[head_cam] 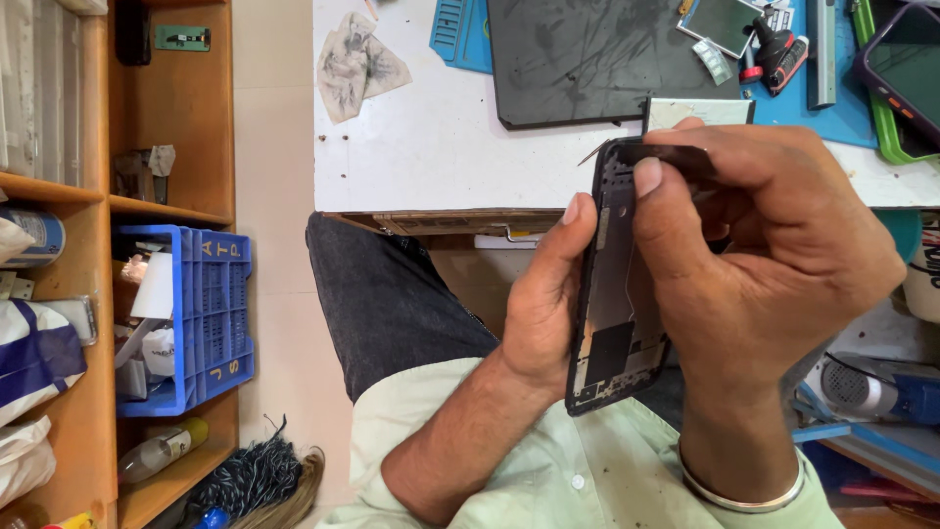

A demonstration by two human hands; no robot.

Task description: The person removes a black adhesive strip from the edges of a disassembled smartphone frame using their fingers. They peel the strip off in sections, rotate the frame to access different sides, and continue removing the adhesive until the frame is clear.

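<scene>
Left hand [548, 313] grips the opened phone frame [612, 294] upright above the lap, near the white bench [431, 147]; right hand [774, 245] pinches a thin metal blade [594, 152] at its far top edge. A slip there could gouge the internals or nick the left thumb; the frame hangs unsupported.

Open room on the worktop [431, 147]: bare white patch btwn crumpled tissue [357, 61] and dark mat [587, 59], reachable from the near edge. Far right is crowded w/ small screwdriver [774, 54], phone in green case [906, 73] and blue mat [832, 108]. Left side blocked by wooden shelf [166, 211] w/ blue crate [211, 323]. Floor strip btwn shelf and worktop is passable.
</scene>
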